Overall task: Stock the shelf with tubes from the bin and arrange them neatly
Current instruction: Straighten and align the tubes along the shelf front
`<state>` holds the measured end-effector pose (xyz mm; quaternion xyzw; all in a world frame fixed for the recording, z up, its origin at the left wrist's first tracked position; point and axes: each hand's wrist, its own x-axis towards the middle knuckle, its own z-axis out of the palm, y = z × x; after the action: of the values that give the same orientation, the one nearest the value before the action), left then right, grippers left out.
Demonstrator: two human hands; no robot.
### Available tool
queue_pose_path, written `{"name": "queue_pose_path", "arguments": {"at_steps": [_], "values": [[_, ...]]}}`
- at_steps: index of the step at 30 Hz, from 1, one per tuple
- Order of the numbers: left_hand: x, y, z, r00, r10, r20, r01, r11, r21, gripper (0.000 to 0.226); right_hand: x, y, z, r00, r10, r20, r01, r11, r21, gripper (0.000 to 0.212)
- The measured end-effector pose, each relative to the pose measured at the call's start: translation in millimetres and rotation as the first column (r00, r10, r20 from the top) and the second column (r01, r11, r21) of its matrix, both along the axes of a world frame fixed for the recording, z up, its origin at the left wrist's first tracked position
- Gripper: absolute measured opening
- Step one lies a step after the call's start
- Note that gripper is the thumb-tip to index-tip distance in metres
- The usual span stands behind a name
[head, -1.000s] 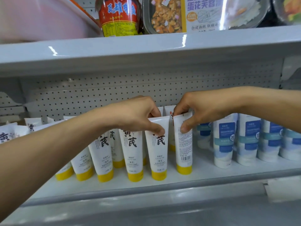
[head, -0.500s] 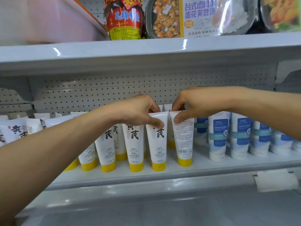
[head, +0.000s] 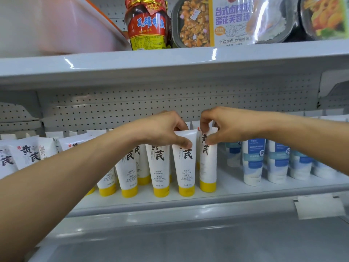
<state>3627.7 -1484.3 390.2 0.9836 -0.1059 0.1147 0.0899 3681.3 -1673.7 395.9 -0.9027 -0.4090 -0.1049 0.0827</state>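
Observation:
Several white tubes with yellow caps stand cap-down in a front row on the white shelf point(head: 236, 188). My left hand point(head: 162, 129) pinches the crimped top of one tube point(head: 186, 167), second from the row's right end. My right hand point(head: 222, 125) pinches the top of the rightmost tube point(head: 207, 165), whose black lettering now partly faces me. More of the same tubes point(head: 28, 154) lean at the far left. The bin is not in view.
White-and-blue tubes point(head: 253, 161) stand to the right on the same shelf. A pegboard back wall is behind. The shelf above holds a red-labelled jar point(head: 147, 25), packaged meal trays point(head: 226, 21) and a pink tub point(head: 56, 25). A paper price tag point(head: 319, 207) hangs on the front rail.
My right hand has turned the rightmost tube so its lettered front shows instead of its barcode back. My left hand keeps holding the neighbouring tube. The view shifted slightly.

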Motion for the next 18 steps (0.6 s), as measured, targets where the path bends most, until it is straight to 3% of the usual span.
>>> {"name": "queue_pose_path", "arguments": {"at_steps": [2,4,9,18], "values": [[-1,0,1,1.000,-0.001,-0.018,0.001,1.000,0.003,0.021,4,-1,-6,0.999,-0.039,-0.021,0.041,0.998,0.057,0.039],[-1,-1,1,0.999,0.004,-0.032,-0.004,1.000,0.006,0.022,5,-3,-7,0.988,-0.067,-0.139,0.082,0.991,0.105,0.050],[3,-2,0,1.000,0.005,-0.021,-0.005,1.000,0.001,0.023,9,-7,-5,0.979,-0.004,-0.203,0.024,0.995,0.097,0.020],[7,-8,-1,1.000,-0.021,0.002,0.021,1.000,-0.007,0.020,19,-13,4,0.952,0.074,-0.298,-0.067,0.997,0.033,0.021]]}}
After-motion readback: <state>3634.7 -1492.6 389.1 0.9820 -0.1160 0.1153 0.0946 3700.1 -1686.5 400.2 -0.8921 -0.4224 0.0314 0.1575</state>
